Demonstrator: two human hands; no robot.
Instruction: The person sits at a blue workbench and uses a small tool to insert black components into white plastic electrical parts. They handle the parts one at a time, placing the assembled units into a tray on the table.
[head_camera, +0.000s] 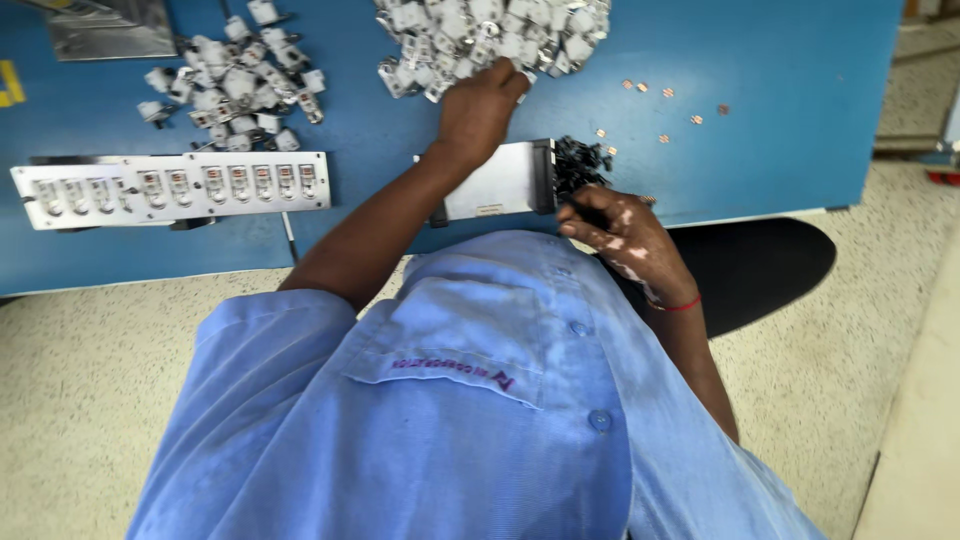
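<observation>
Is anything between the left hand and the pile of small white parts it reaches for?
Nothing visible: the left hand already touches the near edge of the pile of white parts on the blue table.

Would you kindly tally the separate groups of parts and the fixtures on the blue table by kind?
Heaps of small white plastic parts: 2, a left heap and an upper heap that the left hand touches
Pile of small black parts, by the right hand: 1
Long white slotted rack: 1
Grey flat block: 1
Scatter of tiny copper-coloured pieces: 1
Total: 6
</observation>
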